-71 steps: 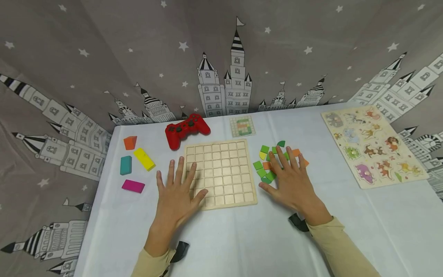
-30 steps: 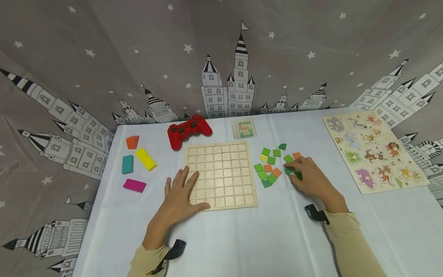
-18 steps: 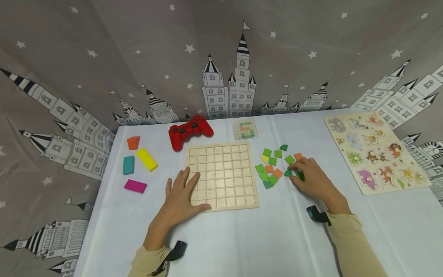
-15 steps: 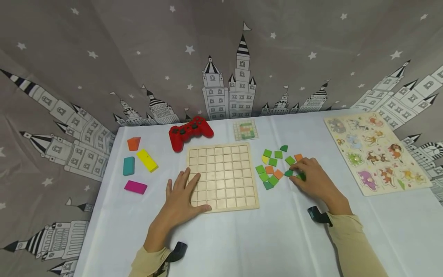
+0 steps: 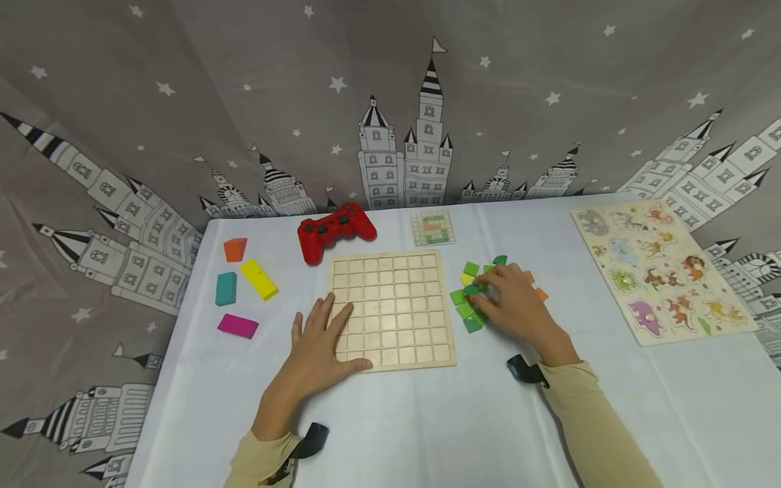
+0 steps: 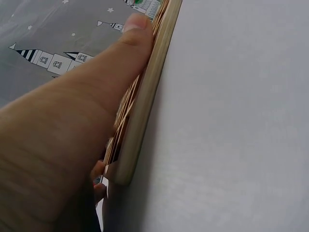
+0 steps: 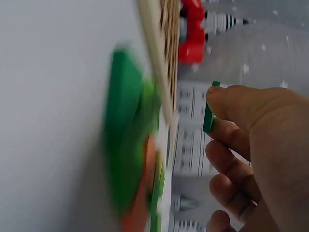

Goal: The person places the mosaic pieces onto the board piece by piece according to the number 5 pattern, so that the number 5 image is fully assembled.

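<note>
I am watching the dark green tile being pinched edge-on between thumb and fingertip of the right hand, lifted off the cloth above the loose pile of tiles that is lying just right of the wooden grid board. In the head view that tile is showing only as a small green chip at the fingertips, so I am judging its raised position mostly from the right wrist camera, which is blurred in the foreground. The thin grip is probably suiting a piece this flat, leaving its face free. The left hand is lying flat and unclenched, fingers spread over the near-left corner of the board, thumb pressing along the near edge, seemingly to keep the board from sliding on the white tablecloth. All the board's cells are looking bare. Behind the board a small pattern card is lying face up, with a red game controller to its left. Further left, four chunky blocks are sitting apart: orange, yellow, teal and magenta. An animal peg puzzle is resting at the far right.
</note>
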`<state>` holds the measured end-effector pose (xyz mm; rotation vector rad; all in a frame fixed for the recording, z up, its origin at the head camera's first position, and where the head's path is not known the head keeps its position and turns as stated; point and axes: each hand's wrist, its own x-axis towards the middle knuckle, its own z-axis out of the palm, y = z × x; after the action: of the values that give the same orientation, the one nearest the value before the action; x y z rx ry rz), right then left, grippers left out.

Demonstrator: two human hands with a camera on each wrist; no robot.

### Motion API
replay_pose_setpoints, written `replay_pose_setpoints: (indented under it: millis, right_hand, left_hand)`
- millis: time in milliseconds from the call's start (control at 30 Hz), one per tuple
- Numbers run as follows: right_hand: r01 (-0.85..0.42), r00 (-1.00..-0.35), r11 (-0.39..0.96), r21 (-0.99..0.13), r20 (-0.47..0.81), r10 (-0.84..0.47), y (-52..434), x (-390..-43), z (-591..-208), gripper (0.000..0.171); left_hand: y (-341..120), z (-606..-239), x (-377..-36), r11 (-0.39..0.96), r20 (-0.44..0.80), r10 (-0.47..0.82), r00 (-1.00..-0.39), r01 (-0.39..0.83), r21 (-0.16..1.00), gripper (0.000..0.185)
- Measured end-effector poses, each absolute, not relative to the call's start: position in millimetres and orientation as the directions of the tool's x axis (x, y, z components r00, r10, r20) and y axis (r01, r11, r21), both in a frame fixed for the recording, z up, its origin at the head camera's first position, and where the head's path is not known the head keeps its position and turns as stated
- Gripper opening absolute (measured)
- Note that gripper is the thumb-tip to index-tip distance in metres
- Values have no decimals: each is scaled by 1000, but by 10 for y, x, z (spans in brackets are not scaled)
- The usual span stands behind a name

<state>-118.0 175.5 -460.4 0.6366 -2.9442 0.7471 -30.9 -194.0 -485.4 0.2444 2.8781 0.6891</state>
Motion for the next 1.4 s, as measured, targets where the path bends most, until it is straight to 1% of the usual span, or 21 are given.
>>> replay_pose_setpoints:
  millis: [133,267,500,633,800,1000,1133,1400]
  right_hand:
    - [-442,-892,764,-470,144,-428,1407,-1312,-4600,27]
    - [-446,-886,754,-482,115,-450,1064,-1427,-4602,28]
    - [-519,-833,733,-440,70,-548,407,-1602,-4627,30]
    - [-509,-839,749,-424,49,-542,172,-1658,-4662,30]
    - [-467,-862,790,-397,5,-507,38,-1677,-4709,30]
    - [-423,-878,790,-443,-14,-478,-17,-1672,-4651,27]
    - [-416,-880,795,-441,-25,-475,-24,-1674,-4595,24]
    - [-428,-873,814,-392,-54,-485,-5,-1676,-4541,24]
  left_hand:
    - [-1921,-4866,-322,886,-163,203,-966,110,450,117]
    - [-1896,-4856,-341,889,-196,216,-957,109,445,122]
    - [-1872,-4867,-330,897,-197,207,-958,106,430,123]
    - [-1866,-4860,-309,902,-199,193,-961,94,421,123]
    - [-1865,-4837,-302,906,-214,191,-958,88,414,123]
    - [-1882,-4794,-308,910,-227,176,-958,70,409,123]
    - [-1890,-4774,-312,908,-219,175,-960,70,414,122]
    - [-1880,-4737,-313,903,-220,171,-960,64,426,121]
